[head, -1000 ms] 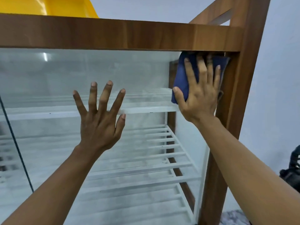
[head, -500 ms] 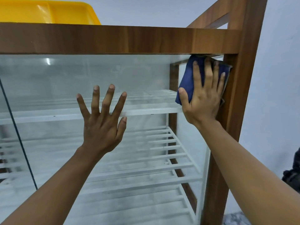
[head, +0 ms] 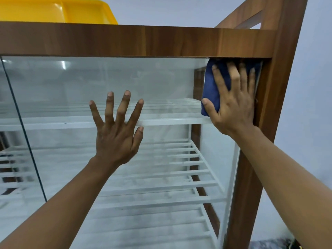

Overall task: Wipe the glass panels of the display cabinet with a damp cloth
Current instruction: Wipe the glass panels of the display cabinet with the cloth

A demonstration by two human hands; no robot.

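Glass panel (head: 107, 81): right hand (head: 233, 105) flat, pressing blue cloth (head: 211, 90); left hand (head: 116, 135) splayed, empty.

Blue cloth (head: 211, 87) now tight under top rail (head: 143, 40).

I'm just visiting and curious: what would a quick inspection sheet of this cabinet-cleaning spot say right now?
Surface: glass panel, hazy, framed in wood.
Job's things: blue cloth pressed at the panel's top right corner.
Clutter: yellow tray on top of the cabinet; white shelves inside, bare.
Hands: right hand flat on the cloth; left hand open, fingers spread, against the glass.
Cables: nothing seen.
Surroundings: pale wall; dark object at bottom right, unclear.
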